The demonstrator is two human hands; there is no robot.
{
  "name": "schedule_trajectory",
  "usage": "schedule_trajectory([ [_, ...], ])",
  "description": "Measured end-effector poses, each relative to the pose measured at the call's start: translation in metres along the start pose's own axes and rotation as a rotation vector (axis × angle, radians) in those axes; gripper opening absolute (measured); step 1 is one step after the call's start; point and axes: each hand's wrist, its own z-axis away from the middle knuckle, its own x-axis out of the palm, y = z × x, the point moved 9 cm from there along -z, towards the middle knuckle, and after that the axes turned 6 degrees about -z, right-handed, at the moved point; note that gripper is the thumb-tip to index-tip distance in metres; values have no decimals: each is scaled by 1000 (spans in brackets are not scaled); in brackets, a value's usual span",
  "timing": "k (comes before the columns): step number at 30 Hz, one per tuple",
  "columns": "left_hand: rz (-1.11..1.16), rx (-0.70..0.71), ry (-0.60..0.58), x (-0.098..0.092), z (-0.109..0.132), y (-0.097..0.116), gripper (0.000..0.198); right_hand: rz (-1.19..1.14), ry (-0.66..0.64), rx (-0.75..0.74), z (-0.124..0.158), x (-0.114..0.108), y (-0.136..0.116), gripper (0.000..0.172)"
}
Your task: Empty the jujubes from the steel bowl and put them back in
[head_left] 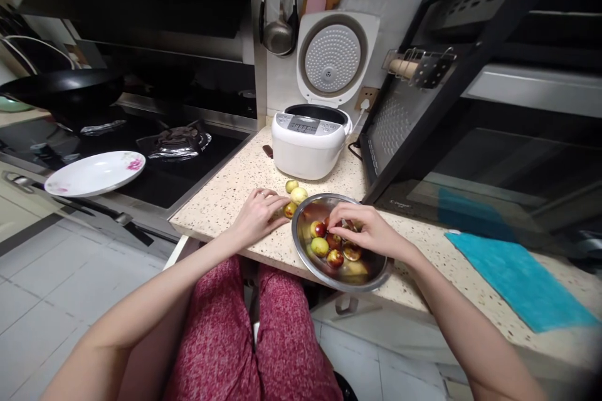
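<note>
My right hand (364,232) reaches into a steel bowl (301,257) at the counter's front edge. Its thumb and fingers are pinched together on a red jujube, mostly hidden by the fingers. Several red and green jujubes lie in the bowl, among them a green one (320,247) and a red-brown one (335,258). On the counter to the left of the bowl, my left hand (260,213) rests with its fingers stretched out. Its fingertips are beside a brownish jujube (290,210). Behind that sit a pale jujube (298,195) and a smaller green one (291,186).
A white rice cooker (308,150) stands behind the bowl with its lid up. A teal cloth (522,282) lies to the right, before a dark oven (493,156). On the left, a flowered plate (96,174) overhangs the stove's front edge, near a black wok (66,91).
</note>
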Motion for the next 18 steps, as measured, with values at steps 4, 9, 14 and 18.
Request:
schedule_trajectory([
  [4,21,-9,9,1,-2,1,31,7,-18,1,-1,2,0,13],
  [9,38,-71,3,2,0,-2,27,18,1,6,-2,0,0,13],
  [14,38,-75,12,-1,0,-2,28,34,7,0,-3,-1,0,14],
  [18,53,-8,3,-1,-1,3,37,37,11,13,-3,-1,2,15],
])
